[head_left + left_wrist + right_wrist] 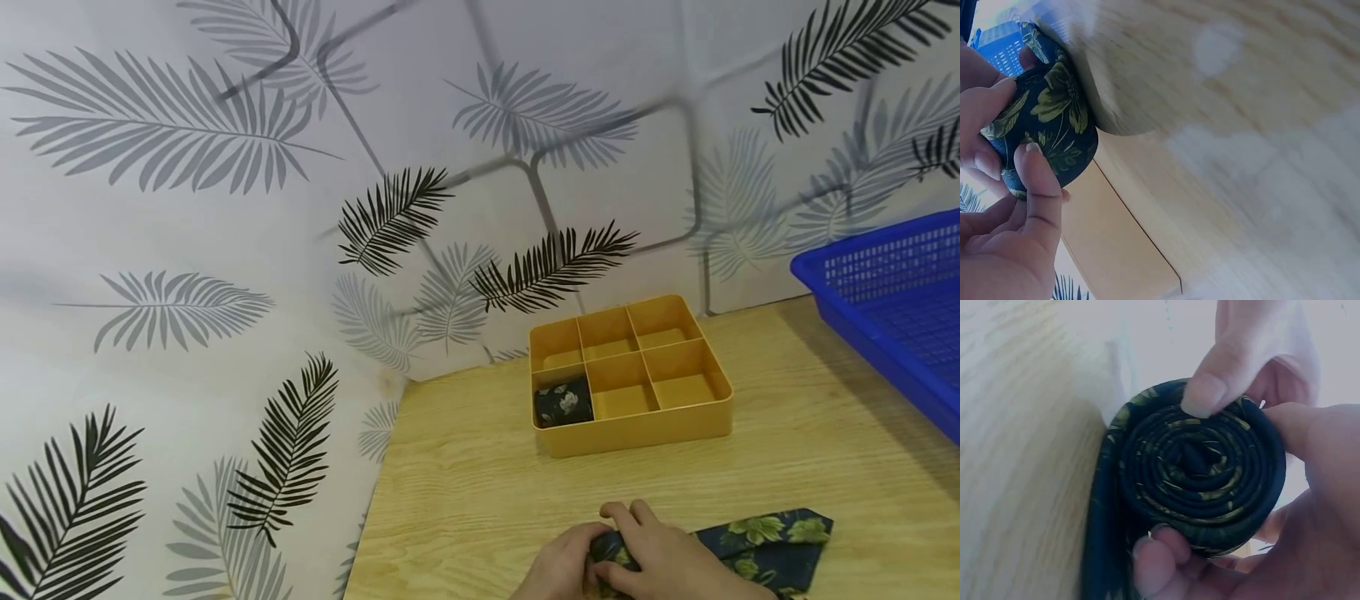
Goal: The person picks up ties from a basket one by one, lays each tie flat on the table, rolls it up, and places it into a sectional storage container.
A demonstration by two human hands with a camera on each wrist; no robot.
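A dark blue necktie with yellow-green flowers lies partly flat on the table, its pointed end to the right. Its other part is wound into a thick roll, whose spiral layers show end-on in the right wrist view. With curled fingers and thumb, my left hand grips the roll from the left. Opposite it, my right hand holds the same roll, fingers bent over its top. In the left wrist view the thumb of my left hand presses on the flowered outer layer.
Behind the hands stands a yellow six-compartment box; a rolled dark flowered necktie sits in its front left compartment. A blue plastic basket is at the right. A leaf-patterned wall covering rises behind the wooden table.
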